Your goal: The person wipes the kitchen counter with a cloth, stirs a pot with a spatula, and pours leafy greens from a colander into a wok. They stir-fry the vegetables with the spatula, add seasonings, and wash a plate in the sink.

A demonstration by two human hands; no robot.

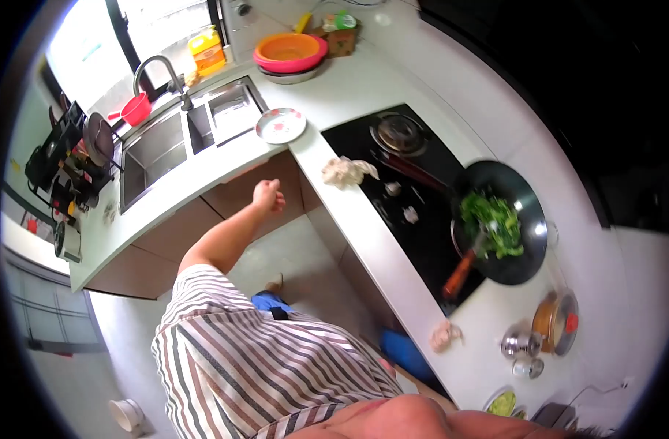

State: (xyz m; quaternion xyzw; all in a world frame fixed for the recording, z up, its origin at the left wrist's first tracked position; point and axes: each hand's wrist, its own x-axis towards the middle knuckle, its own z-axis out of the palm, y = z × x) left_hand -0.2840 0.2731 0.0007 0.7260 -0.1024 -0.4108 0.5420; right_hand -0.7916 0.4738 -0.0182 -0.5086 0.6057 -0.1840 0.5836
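My left hand (268, 196) is stretched out in a loose fist in front of the white counter's edge (327, 183), with nothing visible in it. A crumpled cloth (347, 172) lies on the counter just beyond it. My right hand (446, 335) rests on the counter edge near the stove; its fingers look curled, but it is too small to read. A black wok (528, 212) of green vegetables (492, 219) sits on the black cooktop (415, 241), with an orange-handled spatula (460, 272) in it.
A steel double sink (173, 143) with a tap, a patterned plate (280, 125), stacked orange and pink bowls (289, 53), a yellow bottle (207, 50) and a dish rack (64, 164) line the far counter. Small steel pots (521, 344) and a lidded pot (556, 322) stand near the wok.
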